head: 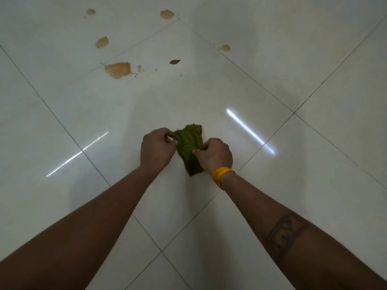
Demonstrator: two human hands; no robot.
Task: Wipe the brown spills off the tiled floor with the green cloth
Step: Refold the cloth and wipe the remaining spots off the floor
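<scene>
A small green cloth (189, 144) hangs folded between both hands above the white tiled floor (272, 70). My left hand (157, 148) pinches its upper left edge. My right hand (214, 155), with a yellow band at the wrist, grips its right side. Brown spills lie well ahead of the hands: a large patch (118, 69), a smaller one (102, 42), one at the far left (90, 11), one at top centre (167, 14) and one to the right (224, 47). Tiny brown drops (139, 68) dot the tile beside the large patch.
A small dark brown leaf-like scrap (174, 62) lies on the floor between the spills. Dark grout lines cross the glossy tiles diagonally, and two bright light reflections (250, 130) streak the floor on either side of the hands.
</scene>
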